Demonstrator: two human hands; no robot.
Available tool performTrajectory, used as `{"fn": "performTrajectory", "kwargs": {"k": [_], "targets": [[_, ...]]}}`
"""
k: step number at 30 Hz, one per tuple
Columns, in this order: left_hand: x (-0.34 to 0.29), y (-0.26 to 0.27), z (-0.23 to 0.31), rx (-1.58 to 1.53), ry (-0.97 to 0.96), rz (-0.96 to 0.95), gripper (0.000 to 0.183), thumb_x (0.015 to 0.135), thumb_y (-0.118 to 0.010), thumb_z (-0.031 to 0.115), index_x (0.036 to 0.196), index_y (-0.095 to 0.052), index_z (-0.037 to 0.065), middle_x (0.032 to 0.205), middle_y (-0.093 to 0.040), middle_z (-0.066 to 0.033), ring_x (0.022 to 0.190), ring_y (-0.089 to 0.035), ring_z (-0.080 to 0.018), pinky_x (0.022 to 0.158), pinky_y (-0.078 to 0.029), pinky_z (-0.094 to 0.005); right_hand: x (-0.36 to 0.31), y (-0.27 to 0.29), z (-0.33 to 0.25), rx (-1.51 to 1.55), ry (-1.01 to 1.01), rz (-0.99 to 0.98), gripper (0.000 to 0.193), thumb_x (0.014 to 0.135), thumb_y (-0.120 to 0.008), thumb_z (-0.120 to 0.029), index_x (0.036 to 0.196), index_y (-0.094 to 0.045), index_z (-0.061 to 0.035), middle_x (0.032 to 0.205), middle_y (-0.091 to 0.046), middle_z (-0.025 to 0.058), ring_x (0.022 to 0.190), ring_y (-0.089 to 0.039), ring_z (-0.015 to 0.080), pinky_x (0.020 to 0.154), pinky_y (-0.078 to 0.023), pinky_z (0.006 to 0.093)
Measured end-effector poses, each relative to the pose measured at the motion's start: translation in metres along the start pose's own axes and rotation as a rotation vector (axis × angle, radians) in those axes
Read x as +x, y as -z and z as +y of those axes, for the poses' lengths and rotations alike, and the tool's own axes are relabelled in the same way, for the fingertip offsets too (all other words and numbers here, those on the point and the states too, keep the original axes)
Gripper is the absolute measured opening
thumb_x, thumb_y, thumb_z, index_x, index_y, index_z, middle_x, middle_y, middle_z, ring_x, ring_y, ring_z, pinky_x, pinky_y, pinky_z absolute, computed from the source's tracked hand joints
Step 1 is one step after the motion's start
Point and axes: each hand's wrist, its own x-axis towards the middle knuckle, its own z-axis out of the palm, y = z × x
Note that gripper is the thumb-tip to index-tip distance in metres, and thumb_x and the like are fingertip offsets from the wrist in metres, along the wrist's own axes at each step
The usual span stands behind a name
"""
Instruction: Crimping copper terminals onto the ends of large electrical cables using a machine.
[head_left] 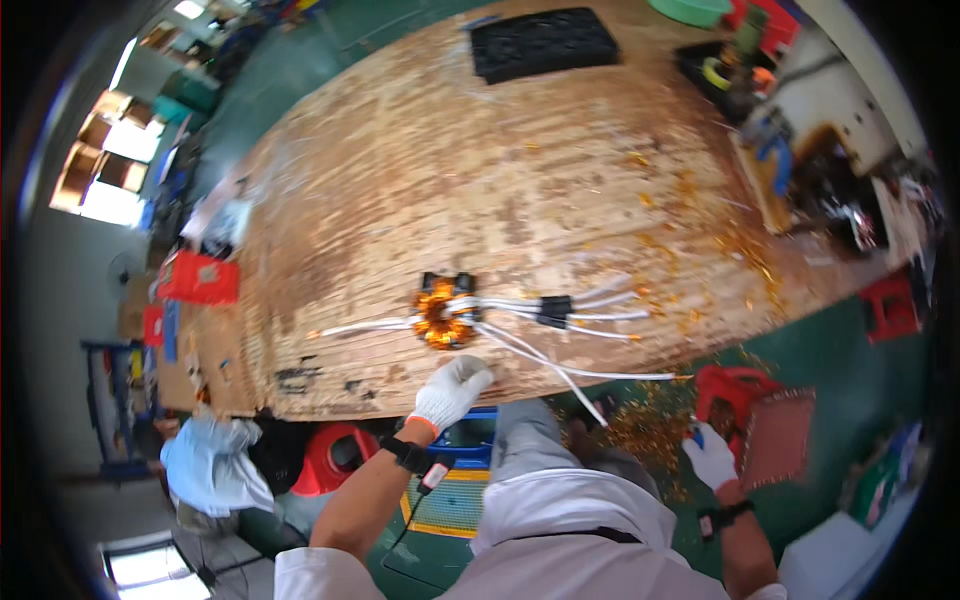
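Free tabletop [380, 180] beyond the copper coil [436, 328]; white leads [622, 316] obstruct its right.

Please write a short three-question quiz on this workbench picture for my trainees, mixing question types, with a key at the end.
1. Multiple choice: what colour is the ring-shaped coil?
A) green
B) copper-orange
C) blue
2. True or false: the left hand is nearer the coil than the right hand is.
3. Fill the gap: to the right of the coil, several white wires are bunched by a ____ band.

Key:
1. B
2. True; the left hand is just on the near side of the coil, while the right hand is out past the near edge of the table.
3. black
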Motion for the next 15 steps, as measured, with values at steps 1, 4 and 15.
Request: {"fn": "performTrajectory", "kwargs": {"k": [1, 4, 15], "targets": [[-0.012, 0.001, 0.028, 0.145, -0.015, -0.096, 0.045, 0.095, -0.067, 0.042, 0.121, -0.069, 0.006, 0.109, -0.075, -0.0151, 0.100, -0.073, -0.0301, 0.090, -0.055, -0.0397, -0.004, -0.005, -0.004, 0.014, -0.010, -0.024, 0.046, 0.094, -0.067, -0.037, 0.131, -0.061, -0.0103, 0.115, -0.070, 0.0200, 0.110, -0.064, 0.0444, 0.093, -0.051, 0.0490], [0.002, -0.042, 0.045, 0.419, -0.314, -0.335, 0.041, 0.096, -0.066, 0.041, 0.122, -0.069, 0.010, 0.112, -0.075, -0.0157, 0.106, -0.072, -0.0320, 0.095, -0.055, -0.0384, -0.023, 0.000, -0.027, 0.021, -0.130, -0.041, 0.047, 0.094, -0.066, -0.039, 0.131, -0.061, -0.0109, 0.116, -0.070, 0.0192, 0.110, -0.065, 0.0437, 0.093, -0.051, 0.0490], [0.082, -0.058, 0.129, 0.653, -0.738, -0.404, 0.038, 0.094, -0.065, 0.038, 0.114, -0.066, 0.006, 0.105, -0.070, -0.0226, 0.095, -0.069, -0.0420, 0.080, -0.055, -0.0513, -0.051, -0.009, -0.085, 0.082, -0.275, 0.045, 0.053, 0.094, -0.065, -0.038, 0.138, -0.057, -0.0105, 0.126, -0.066, 0.0200, 0.117, -0.062, 0.0424, 0.098, -0.050, 0.0486]]}}
